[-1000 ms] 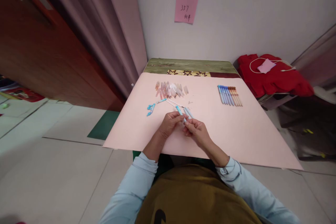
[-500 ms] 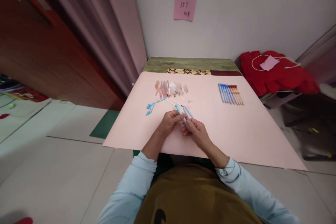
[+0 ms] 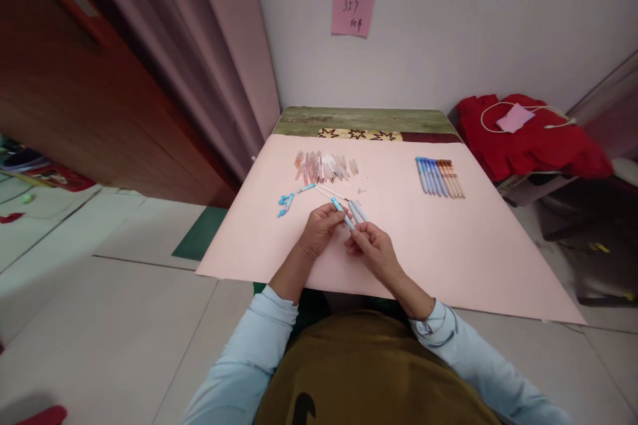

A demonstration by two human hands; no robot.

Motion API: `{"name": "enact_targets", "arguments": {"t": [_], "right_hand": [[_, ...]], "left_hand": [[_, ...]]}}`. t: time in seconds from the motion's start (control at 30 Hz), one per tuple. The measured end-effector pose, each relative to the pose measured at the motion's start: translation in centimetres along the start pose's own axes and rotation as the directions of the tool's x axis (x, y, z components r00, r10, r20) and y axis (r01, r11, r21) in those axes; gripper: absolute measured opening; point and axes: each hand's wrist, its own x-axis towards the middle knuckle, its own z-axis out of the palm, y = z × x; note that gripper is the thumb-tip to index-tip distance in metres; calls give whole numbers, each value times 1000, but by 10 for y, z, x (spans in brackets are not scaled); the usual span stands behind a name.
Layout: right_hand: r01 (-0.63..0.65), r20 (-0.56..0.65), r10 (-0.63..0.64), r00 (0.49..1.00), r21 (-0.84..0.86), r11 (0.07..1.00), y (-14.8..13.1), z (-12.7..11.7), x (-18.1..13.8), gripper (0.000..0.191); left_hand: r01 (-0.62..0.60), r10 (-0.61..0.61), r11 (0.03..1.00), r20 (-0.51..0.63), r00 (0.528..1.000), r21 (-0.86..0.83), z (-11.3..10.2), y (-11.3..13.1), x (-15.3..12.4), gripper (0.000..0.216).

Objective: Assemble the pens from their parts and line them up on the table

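Note:
Between my two hands is a light blue pen (image 3: pixel 341 210), tilted with its brighter blue end pointing away from me. My left hand (image 3: pixel 321 228) pinches it near the middle, and my right hand (image 3: pixel 373 245) grips its lower end. Just beyond my right fingers lie pale blue pen barrels (image 3: pixel 357 210). Thin white refills (image 3: pixel 333 193) and a blue upper pen part (image 3: pixel 306 188) rest a little farther off. To the left sit small bright blue pen pieces (image 3: pixel 286 204). A heap of pinkish and clear pen parts (image 3: pixel 323 167) lies behind them.
A neat row of blue and brown pens (image 3: pixel 440 177) lies at the right on the pink table cover (image 3: pixel 423 246). Tiny bits (image 3: pixel 361 190) are scattered near the middle. Beside the table, red cloth (image 3: pixel 528 146) carries a white cable. A pink note hangs on the wall.
Both hands stay on the pen, with only a slight shift of the fingers. The whole view has moved a little; the parts on the table lie as before.

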Motion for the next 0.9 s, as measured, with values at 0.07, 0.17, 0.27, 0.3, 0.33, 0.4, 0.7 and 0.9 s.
{"name": "enact_targets", "arguments": {"t": [0.07, 0.17, 0.27, 0.3, 0.33, 0.4, 0.7, 0.9], "right_hand": [[-8, 6, 8, 1000, 2, 1000, -1, 0, 0, 38], [-23, 18, 23, 1000, -2, 1000, -2, 0, 0, 39], [-29, 26, 29, 999, -17, 999, -5, 0, 0, 40], [-30, 26, 30, 999, -20, 999, -5, 0, 0, 40], [-30, 26, 31, 999, -22, 999, -6, 0, -1, 41], [-31, 28, 32, 999, -24, 999, -6, 0, -1, 42], [5, -4, -5, 1000, 0, 1000, 3, 0, 1, 40], [1, 14, -2, 1000, 16, 1000, 6, 0, 1, 35]], "left_hand": [[11, -11, 1000, 0, 1000, 28, -1, -1, -1, 17], [17, -18, 999, 25, 1000, 50, -2, -1, -1, 17], [16, -19, 998, 42, 999, 61, -2, 0, -2, 18], [17, -20, 998, 43, 999, 64, -1, 0, -2, 18], [17, -20, 998, 42, 999, 67, -1, 0, -2, 18], [17, -20, 997, 45, 999, 71, -1, 0, -1, 18], [4, -6, 999, 44, 999, 49, -4, -2, 0, 20], [1, -3, 999, 47, 999, 41, -2, -1, -1, 21]]}}
